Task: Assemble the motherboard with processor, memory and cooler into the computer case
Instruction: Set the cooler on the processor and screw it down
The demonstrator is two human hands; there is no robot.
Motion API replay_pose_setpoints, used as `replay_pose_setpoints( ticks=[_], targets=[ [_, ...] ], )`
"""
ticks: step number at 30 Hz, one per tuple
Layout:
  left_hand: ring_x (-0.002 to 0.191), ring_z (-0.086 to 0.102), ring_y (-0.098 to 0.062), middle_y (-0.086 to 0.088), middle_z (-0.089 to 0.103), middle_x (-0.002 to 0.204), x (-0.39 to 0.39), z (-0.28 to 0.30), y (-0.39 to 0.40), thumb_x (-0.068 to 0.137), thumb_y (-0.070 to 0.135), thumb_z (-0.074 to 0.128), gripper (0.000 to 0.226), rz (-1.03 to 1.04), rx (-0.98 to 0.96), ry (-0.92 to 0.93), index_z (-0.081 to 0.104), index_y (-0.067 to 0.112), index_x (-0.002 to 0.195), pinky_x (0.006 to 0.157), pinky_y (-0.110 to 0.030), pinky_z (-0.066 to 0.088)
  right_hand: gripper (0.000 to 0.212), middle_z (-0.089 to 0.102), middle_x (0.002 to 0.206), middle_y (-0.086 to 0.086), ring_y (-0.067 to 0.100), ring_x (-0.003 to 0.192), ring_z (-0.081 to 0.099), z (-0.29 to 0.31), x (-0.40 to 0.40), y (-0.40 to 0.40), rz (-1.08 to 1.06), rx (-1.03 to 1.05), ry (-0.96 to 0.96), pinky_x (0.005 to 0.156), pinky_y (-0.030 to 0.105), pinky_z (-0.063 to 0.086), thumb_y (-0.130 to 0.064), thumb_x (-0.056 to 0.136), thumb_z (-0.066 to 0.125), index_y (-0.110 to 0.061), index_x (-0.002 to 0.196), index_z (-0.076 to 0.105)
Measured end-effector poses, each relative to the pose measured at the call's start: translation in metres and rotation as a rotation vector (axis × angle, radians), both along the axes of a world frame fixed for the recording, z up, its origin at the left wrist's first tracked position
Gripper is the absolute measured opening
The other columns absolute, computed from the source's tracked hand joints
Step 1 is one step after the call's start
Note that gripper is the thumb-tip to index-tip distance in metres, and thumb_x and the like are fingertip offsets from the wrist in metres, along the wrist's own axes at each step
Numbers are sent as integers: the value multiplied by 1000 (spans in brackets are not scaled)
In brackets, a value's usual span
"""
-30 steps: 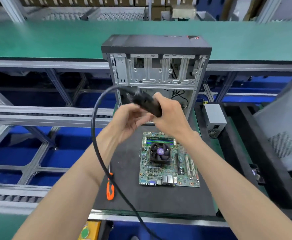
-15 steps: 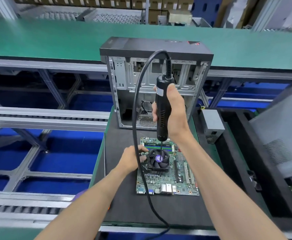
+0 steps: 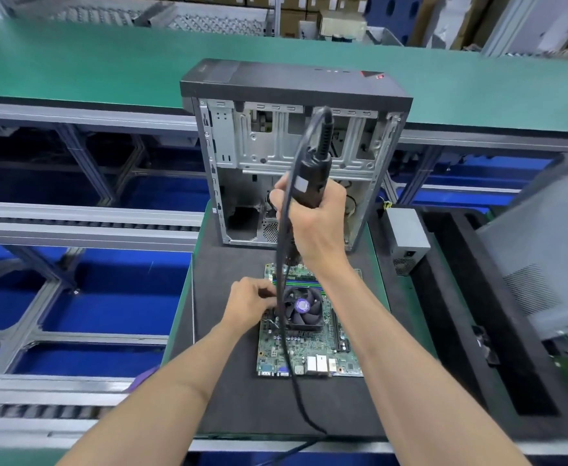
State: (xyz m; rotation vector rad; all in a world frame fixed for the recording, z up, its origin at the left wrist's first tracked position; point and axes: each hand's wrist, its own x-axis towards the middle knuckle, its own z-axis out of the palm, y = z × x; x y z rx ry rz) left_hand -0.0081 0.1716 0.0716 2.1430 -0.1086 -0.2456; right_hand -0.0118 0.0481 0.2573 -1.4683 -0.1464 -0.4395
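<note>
Beyond the fingers, at the far end of the counter (image 3: 242, 412) w/ its dark mat, stands the computer case (image 3: 296, 156), upright, side panel off, bare metal bays facing the person. It's the biggest item and prob. the heaviest; stiff sheet steel w/ thin edges, so best taken by the outer frame, not the inner brackets.

Below the right hand (image 3: 313, 227) and just right of the left-hand fingers lies the motherboard (image 3: 309, 344), flat on the mat, near the case but apart from it, port block toward the person. Board looks light, rigid and fragile: hold by the edges only, both sides, no pressure on chips or slots. The cooler (image 3: 301, 309) w/ black fan sits mounted on it, and memory sticks show as a green strip just past the fan. Processor is hidden under the cooler.

Right hand is wrapped firmly round a black electric screwdriver (image 3: 309, 183), held roughly upright above the board's far edge; the bit end is hidden behind the hand. Its cable (image 3: 281, 264) loops from the top of the tool down across the cooler's left side and off the near edge of the counter. Could snag on fan or board.

Left hand (image 3: 250, 306) rests at the cooler's left corner, fingers curled, seemingly pinching sth small there; too blurred to tell what. Likely steadying a cooler screw for driving.
</note>
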Motion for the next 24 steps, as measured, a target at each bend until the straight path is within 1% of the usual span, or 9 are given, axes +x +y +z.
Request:
replay_pose_setpoints(
  ticks=[2, 5, 10, 14, 18, 20, 22, 23, 24],
  targets=[
    [58, 62, 0, 15, 69, 60, 1, -3, 1, 71, 7, 88, 42, 6, -20, -6, 69, 41, 55, 69, -23, 56, 10, 49, 56, 21, 25, 42, 44, -3, 2, 4, -28, 22, 41, 46, 37, 38, -5, 74, 65, 2, 69, 58],
    [56, 61, 3, 17, 69, 63, 2, -6, 0, 71, 12, 89, 43, 10, -8, -10, 68, 46, 55, 67, -18, 54, 21, 47, 59, 32, 24, 41, 42, -9, 4, 7, -41, 40, 59, 46, 36, 35, -7, 71, 62, 12, 70, 53],
    [59, 61, 3, 18, 68, 60, 3, -8, 0, 70, 11, 90, 38, 49, -19, 29, 66, 37, 55, 66, -13, 52, 26, 43, 58, 33, 24, 44, 41, -14, 6, 11, -31, 35, 69, 46, 37, 32, -6, 70, 60, 17, 69, 48],
    [64, 63, 1, 8, 73, 72, 4, -9, -1, 72, 13, 89, 18, 32, -9, 46, 75, 24, 71, 65, -4, 45, 20, 43, 54, 30, 26, 44, 38, -16, 8, 14, -19, 19, 65, 46, 38, 32, -6, 68, 60, 13, 68, 52],
    [64, 64, 1, 6, 73, 74, 3, -7, -1, 75, 12, 87, 11, 22, -19, 60, 78, 18, 78, 66, -6, 45, 25, 43, 53, 29, 39, 47, 37, -18, 10, 14, 11, -32, 46, 49, 44, 32, -8, 68, 61, 15, 68, 51],
    [63, 63, 4, 8, 72, 72, 2, -5, -1, 74, 12, 87, 15, 35, -11, 55, 76, 21, 74, 65, -5, 45, 23, 42, 51, 28, 30, 43, 36, -17, 9, 13, 52, -34, 47, 47, 36, 31, -6, 67, 59, 15, 67, 50],
    [60, 61, 8, 12, 70, 68, 2, -4, 0, 74, 12, 87, 18, 45, 5, 47, 74, 24, 71, 63, -3, 43, 6, 42, 49, 25, 21, 41, 36, -13, 7, 10, 174, -18, 40, 47, 28, 31, 4, 66, 54, 10, 64, 53],
    [60, 61, 8, 12, 69, 67, 1, -4, 0, 74, 12, 87, 16, 45, 14, 48, 75, 22, 71, 62, -3, 43, 7, 43, 51, 25, 21, 41, 35, -11, 7, 8, 258, -5, 41, 46, 26, 31, 9, 64, 52, 3, 62, 57],
    [60, 62, 6, 10, 70, 67, 1, -3, 0, 74, 12, 87, 14, 43, 18, 47, 75, 19, 71, 63, -6, 45, 17, 43, 52, 26, 21, 42, 35, -9, 8, 5, 326, 5, 49, 47, 26, 31, 11, 62, 51, -3, 62, 59]
  ],
)
